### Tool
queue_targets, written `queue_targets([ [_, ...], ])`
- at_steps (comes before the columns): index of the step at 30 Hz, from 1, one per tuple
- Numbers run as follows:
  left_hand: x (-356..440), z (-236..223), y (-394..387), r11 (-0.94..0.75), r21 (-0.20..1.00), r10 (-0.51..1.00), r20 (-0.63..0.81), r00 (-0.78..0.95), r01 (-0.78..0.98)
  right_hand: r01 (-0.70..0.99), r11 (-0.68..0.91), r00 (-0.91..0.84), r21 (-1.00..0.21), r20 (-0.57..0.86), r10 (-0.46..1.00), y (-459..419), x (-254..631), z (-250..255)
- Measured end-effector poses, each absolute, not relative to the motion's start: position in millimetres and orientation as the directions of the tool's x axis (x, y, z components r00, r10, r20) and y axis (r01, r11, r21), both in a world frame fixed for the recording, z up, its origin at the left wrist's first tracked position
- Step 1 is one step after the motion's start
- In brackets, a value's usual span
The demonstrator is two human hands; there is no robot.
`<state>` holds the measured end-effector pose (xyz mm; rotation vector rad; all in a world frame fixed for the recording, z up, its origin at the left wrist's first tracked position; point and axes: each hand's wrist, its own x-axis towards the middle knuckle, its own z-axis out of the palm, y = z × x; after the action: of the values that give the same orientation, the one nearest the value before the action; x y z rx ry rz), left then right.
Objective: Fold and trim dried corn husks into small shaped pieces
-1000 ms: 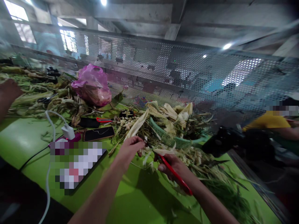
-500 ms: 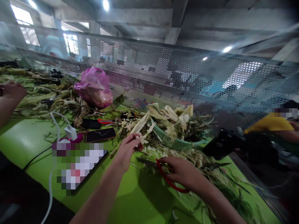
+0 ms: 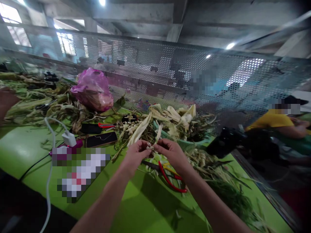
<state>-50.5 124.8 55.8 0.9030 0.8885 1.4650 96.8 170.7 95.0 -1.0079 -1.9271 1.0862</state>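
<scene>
My left hand [image 3: 137,153] and my right hand [image 3: 171,152] meet above the table, fingertips pinched on a small pale piece of dried corn husk [image 3: 151,147]. A narrow strip stands up from between the hands. On the table beneath my right wrist lies a hand tool with red and yellow handles [image 3: 167,176] and a dark pointed front; whether it is pliers or shears I cannot tell. Just behind the hands, a green plastic basket [image 3: 189,142] is heaped with dry husks [image 3: 172,118], and a long pale husk [image 3: 141,129] leans beside it.
A phone [image 3: 102,139], a red cutter knife [image 3: 105,125] and a white charger [image 3: 69,138] with cable lie left. Behind them stand a pink plastic bag [image 3: 93,90] and piled husks. Another person's hand [image 3: 7,100] is far left. A perforated metal screen [image 3: 145,71] borders the table.
My right hand has let go of the red-handled tool, leaving it on the table, and moved up and left to my left hand. Now both hands pinch the husk piece.
</scene>
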Motion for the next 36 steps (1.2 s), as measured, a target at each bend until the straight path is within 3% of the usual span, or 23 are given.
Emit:
queue_targets([
  [5, -49, 59, 121, -0.022, 0.884, 1.000, 0.017, -0.016, -0.466, 0.092, 0.178, -0.407, -0.980, 0.126, 0.905, 169, 96, 89],
  [10, -48, 62, 115, 0.003, 0.883, 0.999, -0.023, -0.036, -0.469, -0.040, 0.122, -0.293, -0.992, 0.129, 0.947, 168, 101, 85],
  [14, -45, 61, 117, -0.018, 0.904, 0.999, 0.004, -0.033, -0.427, -0.083, 0.091, -0.287, -0.992, 0.111, 0.951, 165, 100, 84],
  [24, -49, 65, 123, -0.105, 0.913, 0.974, 0.014, -0.225, -0.395, -0.199, -0.018, -0.273, -0.980, 0.038, 0.961, 165, 103, 83],
  [29, -48, 60, 125, -0.136, 0.904, 0.977, 0.054, -0.208, -0.404, -0.193, -0.049, -0.216, -0.980, -0.007, 0.976, 156, 102, 82],
  [36, -47, 53, 128, -0.151, 0.836, 0.978, 0.048, -0.204, -0.528, -0.010, 0.026, -0.202, -1.000, 0.027, 0.979, 128, 110, 72],
])
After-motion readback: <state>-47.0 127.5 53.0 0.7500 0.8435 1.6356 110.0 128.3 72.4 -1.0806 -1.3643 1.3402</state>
